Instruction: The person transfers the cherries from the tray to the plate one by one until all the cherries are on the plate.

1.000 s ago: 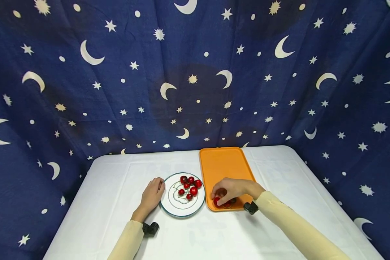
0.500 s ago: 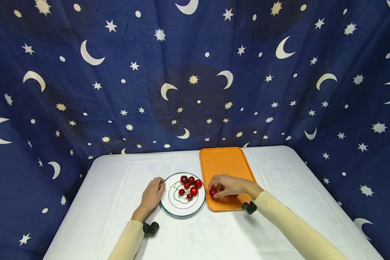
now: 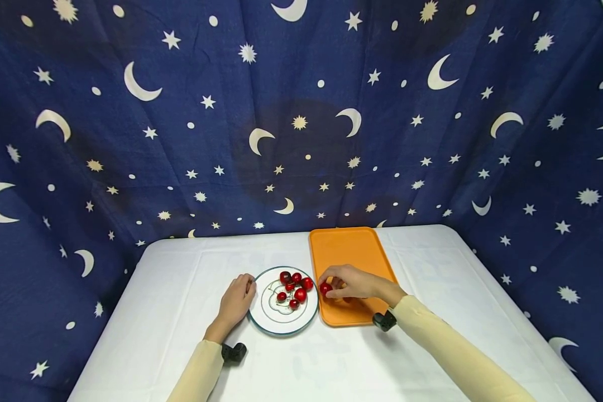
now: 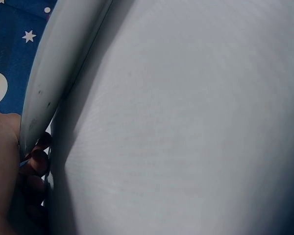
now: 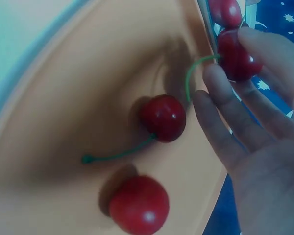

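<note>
In the head view my right hand (image 3: pixel 353 283) is over the left side of the orange tray (image 3: pixel 347 248), close to the plate. Between thumb and fingertips it pinches a dark red cherry (image 5: pixel 237 56), whose green stem hangs down in the right wrist view. Below that hand, one cherry with a stem (image 5: pixel 164 117) and one lighter red cherry (image 5: pixel 139 205) lie on the tray. My left hand (image 3: pixel 235 301) grips the left rim of the white plate (image 3: pixel 286 324), with fingers curled under its edge (image 4: pixel 39 161). Several red cherries (image 3: pixel 300 295) lie on the plate's right half.
Plate and tray stand side by side on a white-covered table (image 3: pixel 191 285), their edges nearly meeting. Behind and around the table hangs a dark blue cloth (image 3: pixel 301 167) with moons and stars. A black wrist camera (image 3: pixel 233 353) sits on the left wrist.
My right hand has lifted from the near end of the tray with a cherry and moved left and away from me, toward the plate. My left hand and the plate stay put.
</note>
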### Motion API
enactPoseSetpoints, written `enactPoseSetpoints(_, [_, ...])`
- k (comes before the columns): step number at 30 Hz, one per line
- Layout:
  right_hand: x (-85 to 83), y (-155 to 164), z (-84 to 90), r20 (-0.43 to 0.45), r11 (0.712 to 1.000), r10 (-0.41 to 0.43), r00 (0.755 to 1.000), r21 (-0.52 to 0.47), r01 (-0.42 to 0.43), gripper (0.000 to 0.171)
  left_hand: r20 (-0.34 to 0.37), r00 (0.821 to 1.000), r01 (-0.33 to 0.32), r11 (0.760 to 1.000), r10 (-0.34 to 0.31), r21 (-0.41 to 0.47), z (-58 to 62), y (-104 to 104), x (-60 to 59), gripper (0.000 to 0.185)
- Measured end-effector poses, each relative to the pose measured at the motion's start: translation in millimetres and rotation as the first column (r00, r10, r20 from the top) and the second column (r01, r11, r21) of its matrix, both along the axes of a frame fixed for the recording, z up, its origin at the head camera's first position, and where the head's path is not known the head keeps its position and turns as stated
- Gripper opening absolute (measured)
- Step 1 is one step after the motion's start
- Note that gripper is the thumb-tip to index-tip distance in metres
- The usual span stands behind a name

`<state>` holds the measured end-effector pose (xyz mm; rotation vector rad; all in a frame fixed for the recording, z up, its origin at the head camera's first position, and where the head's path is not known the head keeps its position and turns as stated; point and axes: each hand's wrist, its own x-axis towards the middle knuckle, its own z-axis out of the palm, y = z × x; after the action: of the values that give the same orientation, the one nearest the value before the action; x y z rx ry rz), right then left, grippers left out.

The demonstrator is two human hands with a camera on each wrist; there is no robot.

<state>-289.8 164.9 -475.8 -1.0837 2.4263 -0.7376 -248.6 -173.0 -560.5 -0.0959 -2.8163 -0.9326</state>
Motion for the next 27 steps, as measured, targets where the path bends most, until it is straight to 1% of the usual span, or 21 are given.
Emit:
enactPoseSetpoints(6, [-1.8, -1.2, -3.9, -0.037, 1.000, -0.019, 0.999, -0.011, 0.019, 0.035, -0.002, 1.000, 0.000, 1.000, 0.000, -0.001, -1.4, 0.2, 0.4, 0.020])
enactPoseSetpoints(12, [-2.6, -2.4, -6.6, -0.051, 0.997, -0.062, 0.997, -0.051, 0.060, 0.037, -0.007, 1.000, -0.003, 1.000, 0.002, -0.009, -2.6, -0.2, 0.6, 0.020])
enactPoseSetpoints(18, [-2.9, -4.7, -9.0, -0.067, 0.992, -0.088, 0.994, -0.099, 0.081, 0.039, -0.010, 1.000, -0.003, 1.000, 0.003, -0.008, -3.7, -0.5, 0.5, 0.019])
enactPoseSetpoints(27, [-2.7, -7.8, -8.4, -0.161, 0.987, -0.103, 0.981, -0.135, 0.082, 0.031, -0.018, 1.000, 0.003, 1.000, -0.003, -0.002, -3.9, -0.7, 0.8, 0.018])
